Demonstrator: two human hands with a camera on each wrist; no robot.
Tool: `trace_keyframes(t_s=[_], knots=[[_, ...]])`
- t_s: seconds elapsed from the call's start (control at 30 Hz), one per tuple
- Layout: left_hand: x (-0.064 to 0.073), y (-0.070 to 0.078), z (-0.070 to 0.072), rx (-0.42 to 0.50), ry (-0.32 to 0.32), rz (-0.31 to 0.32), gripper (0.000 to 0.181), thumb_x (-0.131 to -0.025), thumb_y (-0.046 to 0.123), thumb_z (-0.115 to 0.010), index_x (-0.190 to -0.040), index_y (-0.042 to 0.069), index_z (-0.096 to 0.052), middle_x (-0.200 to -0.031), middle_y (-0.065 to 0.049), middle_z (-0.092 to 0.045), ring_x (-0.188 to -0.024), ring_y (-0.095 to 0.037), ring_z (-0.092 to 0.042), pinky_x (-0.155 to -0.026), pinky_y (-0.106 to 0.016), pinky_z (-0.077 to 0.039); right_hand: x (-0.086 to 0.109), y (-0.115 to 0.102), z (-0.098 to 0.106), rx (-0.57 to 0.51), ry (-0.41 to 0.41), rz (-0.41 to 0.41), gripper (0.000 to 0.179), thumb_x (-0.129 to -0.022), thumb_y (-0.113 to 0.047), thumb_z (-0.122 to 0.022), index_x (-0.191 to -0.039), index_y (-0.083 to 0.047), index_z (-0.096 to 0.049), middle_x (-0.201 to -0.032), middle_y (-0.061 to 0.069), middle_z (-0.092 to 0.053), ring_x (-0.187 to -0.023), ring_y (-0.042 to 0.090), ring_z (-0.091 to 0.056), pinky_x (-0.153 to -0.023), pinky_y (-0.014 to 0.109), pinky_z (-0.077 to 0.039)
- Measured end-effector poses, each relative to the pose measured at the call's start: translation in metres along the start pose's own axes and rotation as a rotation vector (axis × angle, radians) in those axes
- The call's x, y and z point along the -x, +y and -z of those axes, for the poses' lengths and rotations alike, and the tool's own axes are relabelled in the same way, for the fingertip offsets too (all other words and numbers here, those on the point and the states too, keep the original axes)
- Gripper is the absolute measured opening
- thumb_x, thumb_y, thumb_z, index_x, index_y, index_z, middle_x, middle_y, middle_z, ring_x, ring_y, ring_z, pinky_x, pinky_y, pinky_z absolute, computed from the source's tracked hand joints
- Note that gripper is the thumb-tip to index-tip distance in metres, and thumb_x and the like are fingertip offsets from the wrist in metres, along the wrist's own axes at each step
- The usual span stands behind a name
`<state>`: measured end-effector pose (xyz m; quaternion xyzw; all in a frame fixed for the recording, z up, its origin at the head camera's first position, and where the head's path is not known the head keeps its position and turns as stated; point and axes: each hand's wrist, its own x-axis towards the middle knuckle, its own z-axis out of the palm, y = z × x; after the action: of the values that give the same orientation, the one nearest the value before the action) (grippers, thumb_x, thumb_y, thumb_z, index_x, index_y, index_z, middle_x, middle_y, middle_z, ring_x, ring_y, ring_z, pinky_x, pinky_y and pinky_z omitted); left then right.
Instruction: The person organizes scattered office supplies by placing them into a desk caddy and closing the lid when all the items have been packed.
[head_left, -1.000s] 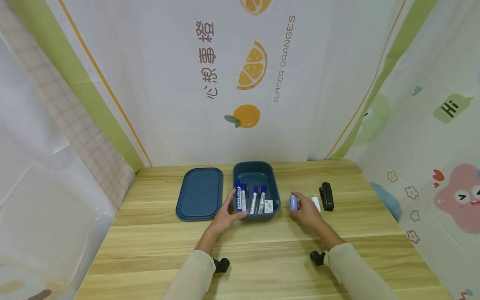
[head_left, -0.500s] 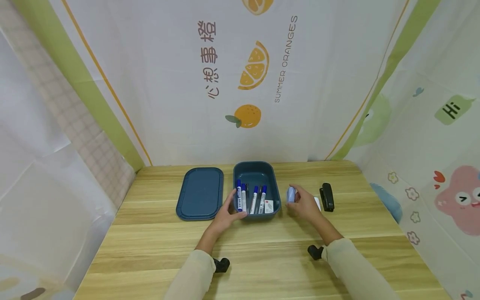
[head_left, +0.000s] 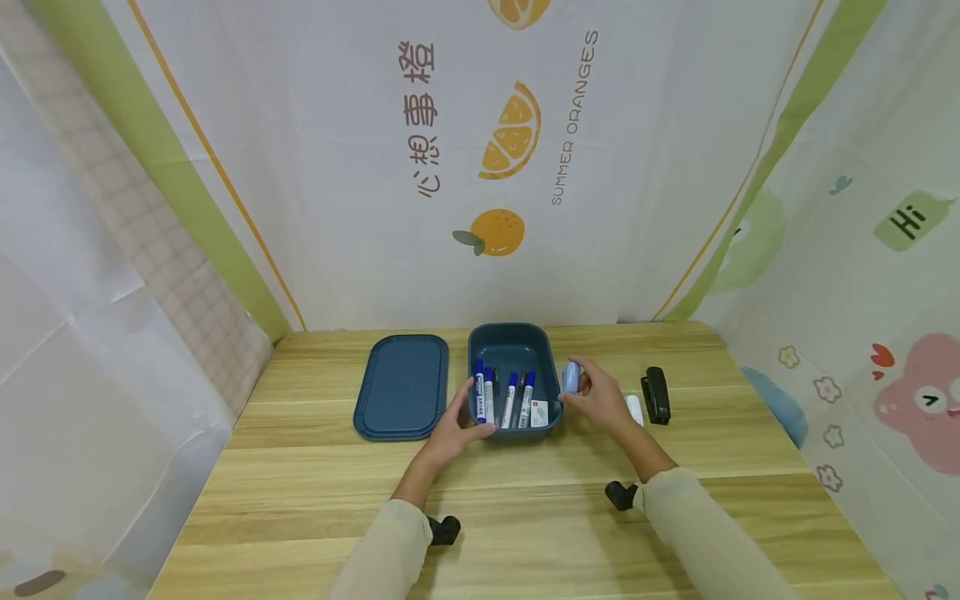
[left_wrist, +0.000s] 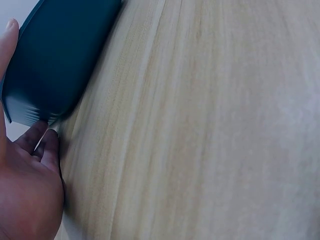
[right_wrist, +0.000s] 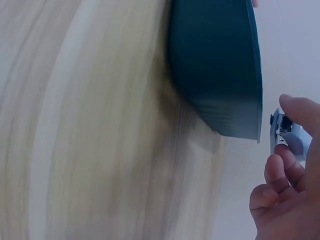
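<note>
Bench (head_left: pixel 525 517), box (head_left: pixel 512 353) on it. Lid (head_left: pixel 402 386) left of box. Left grip (head_left: pixel 450 433) clamped on box's near-left corner. Right grip (head_left: pixel 600 402) just right of box, clamped on blue item (head_left: pixel 571 377), apart from box. Stapler (head_left: pixel 656 395) farther right of box. Markers (head_left: pixel 508 403) inside box, near end.

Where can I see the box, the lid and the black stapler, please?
Box (head_left: pixel 516 354): head view, on its bare inside floor.
Lid (head_left: pixel 402 387): head view, middle of its flat face.
Black stapler (head_left: pixel 657 394): head view, middle of its body.
</note>
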<state>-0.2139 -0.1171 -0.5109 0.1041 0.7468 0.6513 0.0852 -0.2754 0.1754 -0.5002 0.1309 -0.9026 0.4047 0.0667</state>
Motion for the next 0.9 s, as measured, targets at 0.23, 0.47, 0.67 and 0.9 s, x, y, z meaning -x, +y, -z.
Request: trace_keyframes(t_s=[0.23,0.47,0.67,0.9], knots=[[0.001,0.002,-0.001,-0.004,0.003,-0.007,0.092,-0.087,0.011,-0.075,-0.157,0.008,-0.015,-0.152,-0.03,-0.025,-0.141,-0.043,-0.019,-0.112,-0.053,-0.02,-0.006,-0.01,-0.006,-0.019,-0.05,0.0,0.072,-0.078,-0.012,-0.083,-0.14,-0.005,-0.048,-0.085,0.006,-0.052,-0.073,0.02,-0.048,-0.061,0.031,-0.042],[0.001,0.002,-0.001,-0.011,0.005,-0.009,0.091,-0.087,0.009,-0.074,-0.157,0.008,-0.015,-0.152,-0.03,-0.025,-0.141,-0.043,-0.019,-0.112,-0.052,-0.02,-0.01,-0.016,-0.012,0.006,-0.089,-0.007,0.07,-0.08,-0.015,-0.082,-0.141,-0.012,-0.049,-0.081,0.005,-0.052,-0.071,0.021,-0.048,-0.06,0.033,-0.042],[0.0,0.001,-0.001,-0.009,-0.002,-0.015,0.09,-0.088,0.008,-0.073,-0.156,0.006,-0.015,-0.151,-0.031,-0.026,-0.141,-0.044,-0.02,-0.112,-0.054,-0.021,-0.014,-0.017,-0.016,0.09,-0.105,-0.016,0.07,-0.082,-0.022,-0.081,-0.142,-0.013,-0.049,-0.077,0.003,-0.051,-0.068,0.019,-0.047,-0.058,0.033,-0.04],[0.001,0.002,0.0,-0.014,-0.009,-0.01,0.091,-0.088,0.009,-0.073,-0.157,0.007,-0.014,-0.152,-0.031,-0.024,-0.141,-0.044,-0.018,-0.112,-0.054,-0.019,-0.019,-0.018,-0.021,0.218,-0.12,-0.063,0.071,-0.082,-0.031,-0.08,-0.143,-0.018,-0.049,-0.078,0.002,-0.053,-0.069,0.019,-0.048,-0.056,0.032,-0.04]])
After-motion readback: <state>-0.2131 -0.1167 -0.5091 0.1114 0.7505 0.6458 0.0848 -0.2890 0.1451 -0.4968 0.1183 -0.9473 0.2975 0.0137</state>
